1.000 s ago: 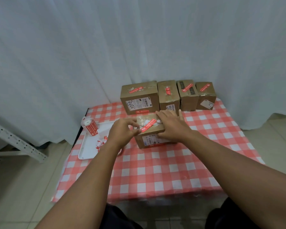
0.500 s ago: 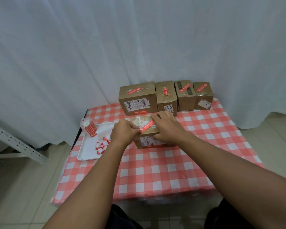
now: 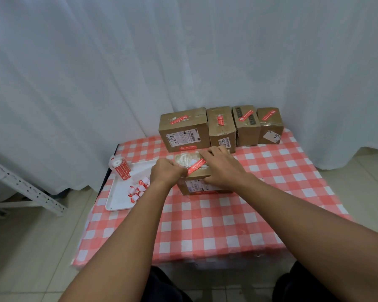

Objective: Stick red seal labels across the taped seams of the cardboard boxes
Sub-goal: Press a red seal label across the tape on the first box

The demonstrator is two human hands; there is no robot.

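A small cardboard box point(image 3: 202, 185) sits mid-table with a taped top seam. A red seal label point(image 3: 196, 167) lies slantwise across that seam. My left hand point(image 3: 165, 174) is at the box's left top edge, fingers curled, holding the label's lower left end. My right hand point(image 3: 222, 168) lies flat on the box top, its fingers pressing down by the label's upper right end. Behind stand four more boxes, a large one point(image 3: 183, 129) and three smaller ones point(image 3: 220, 127) point(image 3: 247, 126) point(image 3: 270, 125), each with a red label on top.
A white tray point(image 3: 118, 199) on the table's left holds the label roll point(image 3: 119, 168) and several curled backing scraps point(image 3: 139, 188). The red checked tablecloth point(image 3: 216, 225) covers the small table. A white curtain hangs close behind. A white metal rack point(image 3: 20, 184) leans at the left.
My left hand has closed tighter and slid right onto the label's left end. My right hand stays pressed flat on the box top.
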